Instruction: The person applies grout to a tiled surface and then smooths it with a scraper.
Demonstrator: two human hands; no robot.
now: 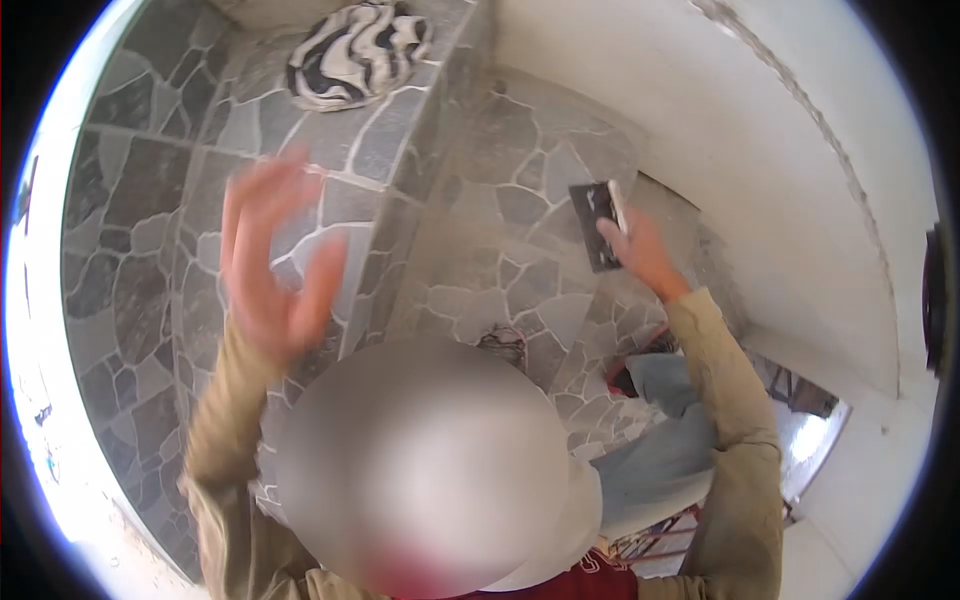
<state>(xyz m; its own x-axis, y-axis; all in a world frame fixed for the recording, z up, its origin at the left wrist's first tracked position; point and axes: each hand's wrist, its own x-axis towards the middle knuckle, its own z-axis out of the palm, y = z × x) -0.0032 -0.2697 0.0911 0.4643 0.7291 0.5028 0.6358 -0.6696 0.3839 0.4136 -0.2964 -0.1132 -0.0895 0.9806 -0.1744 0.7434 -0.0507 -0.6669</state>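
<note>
My right hand (640,252) is wrapped round the pale handle of a finishing trowel (588,228), whose dark rectangular blade has light smears on it. The trowel is over the grey stone-patterned floor, near the foot of the white wall. Raised on the other side, my left hand (275,255) holds nothing, its fingers and thumb apart and slightly blurred. Behind that hand is a raised ledge (240,125) faced with irregular grey stone pieces and pale joints.
A black-and-white striped cloth bundle (360,57) lies on the ledge at the top. A small dark crumpled thing (502,343) is on the floor ahead of my legs. The white wall (790,190) rises along the right. A reddish metal frame (655,540) shows below my leg.
</note>
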